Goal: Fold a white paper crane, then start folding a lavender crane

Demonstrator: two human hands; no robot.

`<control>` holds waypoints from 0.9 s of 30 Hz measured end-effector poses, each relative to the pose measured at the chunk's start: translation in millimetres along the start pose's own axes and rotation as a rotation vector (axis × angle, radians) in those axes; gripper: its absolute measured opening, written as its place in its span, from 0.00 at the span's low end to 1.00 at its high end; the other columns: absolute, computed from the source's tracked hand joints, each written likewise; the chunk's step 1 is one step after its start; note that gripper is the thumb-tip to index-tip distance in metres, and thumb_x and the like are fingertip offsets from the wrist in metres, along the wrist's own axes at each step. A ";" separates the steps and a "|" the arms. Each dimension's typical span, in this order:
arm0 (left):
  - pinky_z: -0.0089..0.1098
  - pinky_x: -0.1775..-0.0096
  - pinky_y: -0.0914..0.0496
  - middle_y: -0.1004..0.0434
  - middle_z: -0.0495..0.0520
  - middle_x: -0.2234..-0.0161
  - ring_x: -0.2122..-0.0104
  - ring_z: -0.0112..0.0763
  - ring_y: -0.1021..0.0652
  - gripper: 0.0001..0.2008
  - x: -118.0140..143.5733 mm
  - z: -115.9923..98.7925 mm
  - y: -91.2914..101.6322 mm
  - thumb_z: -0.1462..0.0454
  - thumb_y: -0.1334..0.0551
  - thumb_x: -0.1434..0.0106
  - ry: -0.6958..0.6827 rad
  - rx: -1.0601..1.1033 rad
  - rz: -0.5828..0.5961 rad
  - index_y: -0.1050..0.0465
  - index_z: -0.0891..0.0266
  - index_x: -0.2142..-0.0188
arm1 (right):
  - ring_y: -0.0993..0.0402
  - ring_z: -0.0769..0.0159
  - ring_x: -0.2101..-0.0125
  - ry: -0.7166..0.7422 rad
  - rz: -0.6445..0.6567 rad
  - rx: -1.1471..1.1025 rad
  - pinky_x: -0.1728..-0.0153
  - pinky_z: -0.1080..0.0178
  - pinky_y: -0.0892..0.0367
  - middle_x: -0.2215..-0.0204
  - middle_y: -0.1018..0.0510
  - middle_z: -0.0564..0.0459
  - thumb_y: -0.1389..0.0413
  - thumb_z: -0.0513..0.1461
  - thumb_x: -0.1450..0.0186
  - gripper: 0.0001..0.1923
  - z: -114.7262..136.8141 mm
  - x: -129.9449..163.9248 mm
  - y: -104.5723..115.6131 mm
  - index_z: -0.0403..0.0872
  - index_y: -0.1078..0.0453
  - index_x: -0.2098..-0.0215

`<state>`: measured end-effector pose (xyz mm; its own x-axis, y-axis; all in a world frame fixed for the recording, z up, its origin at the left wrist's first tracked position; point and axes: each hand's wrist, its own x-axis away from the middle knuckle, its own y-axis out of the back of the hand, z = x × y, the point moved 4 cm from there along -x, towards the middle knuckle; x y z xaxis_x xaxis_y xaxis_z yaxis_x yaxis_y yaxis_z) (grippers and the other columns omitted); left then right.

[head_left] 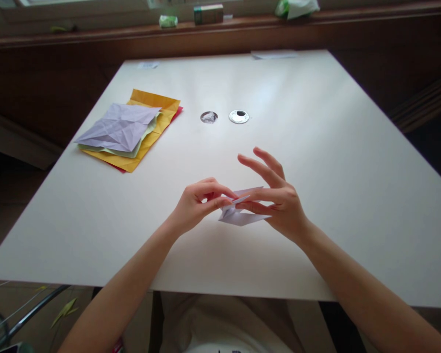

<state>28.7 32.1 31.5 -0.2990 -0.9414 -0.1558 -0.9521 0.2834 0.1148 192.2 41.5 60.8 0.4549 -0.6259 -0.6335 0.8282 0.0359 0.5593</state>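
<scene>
A small piece of folded pale lilac paper is between my two hands, above the front middle of the white table. My left hand pinches its left side between thumb and index finger. On the other side, my right hand grips a narrow flap with thumb and index finger, while its other fingers stretch up and away. Pointed flaps stick out toward the right, above and below the right fingers. Part of the folds is hidden behind the fingertips.
At the left lies a stack of creased paper: a lilac sheet on top, then pale green, a yellow sheet and some red. Two round metallic discs are set in the tabletop. Small items, including a box, stand on the wooden ledge behind.
</scene>
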 end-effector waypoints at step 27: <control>0.25 0.73 0.36 0.34 0.48 0.73 0.74 0.22 0.33 0.10 4.5 -23.5 -5.1 0.76 0.41 0.47 -0.301 -0.243 0.072 0.29 0.62 0.68 | 0.48 0.54 0.40 -0.059 0.070 -0.028 0.49 0.48 0.37 0.47 0.31 0.52 0.42 0.35 0.42 0.05 5.3 -0.3 -3.2 0.50 0.26 0.75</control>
<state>33.7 22.1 53.2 -0.4045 -0.8149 -0.4152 -0.8958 0.2616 0.3592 187.7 37.5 62.1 0.4923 -0.6661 -0.5604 0.8045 0.1023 0.5851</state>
